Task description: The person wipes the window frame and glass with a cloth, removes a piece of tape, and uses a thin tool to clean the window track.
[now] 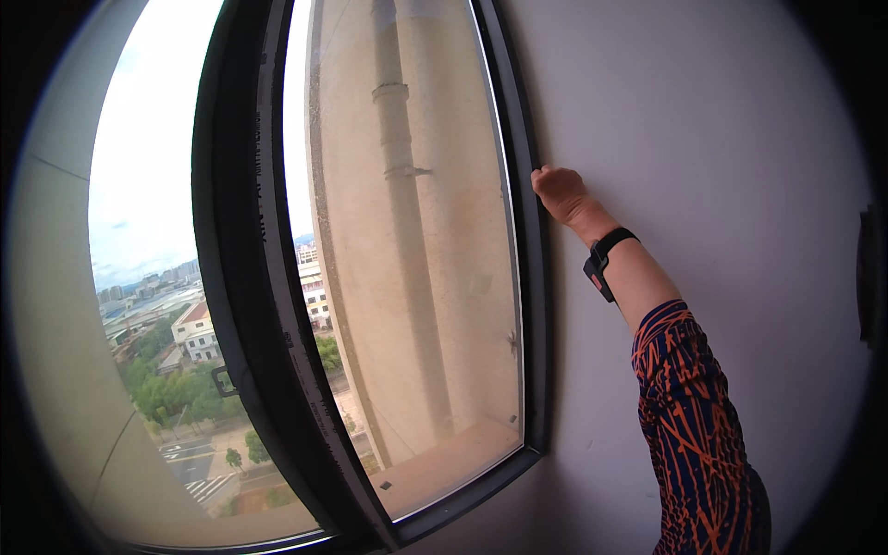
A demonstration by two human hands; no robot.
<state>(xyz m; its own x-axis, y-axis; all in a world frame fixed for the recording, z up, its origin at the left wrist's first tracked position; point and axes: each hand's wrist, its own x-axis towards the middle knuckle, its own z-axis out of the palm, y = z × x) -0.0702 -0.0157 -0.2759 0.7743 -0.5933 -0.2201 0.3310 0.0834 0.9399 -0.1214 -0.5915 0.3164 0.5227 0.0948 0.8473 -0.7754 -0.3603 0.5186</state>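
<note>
My right hand is curled into a fist against the right side of the dark metal window frame, where the frame meets the wall. No object shows in it, though the inside of the fist is hidden. A black wristband with a small dark device circles the wrist, and a navy sleeve with orange lines covers the arm. Left of the hand is a tall glass pane with a few small dark marks. My left hand is out of view.
A thick dark mullion with printed film strips divides the window. A small latch-like loop projects from its left side. Right of the frame runs a plain pale wall. A dark object sits at the far right rim.
</note>
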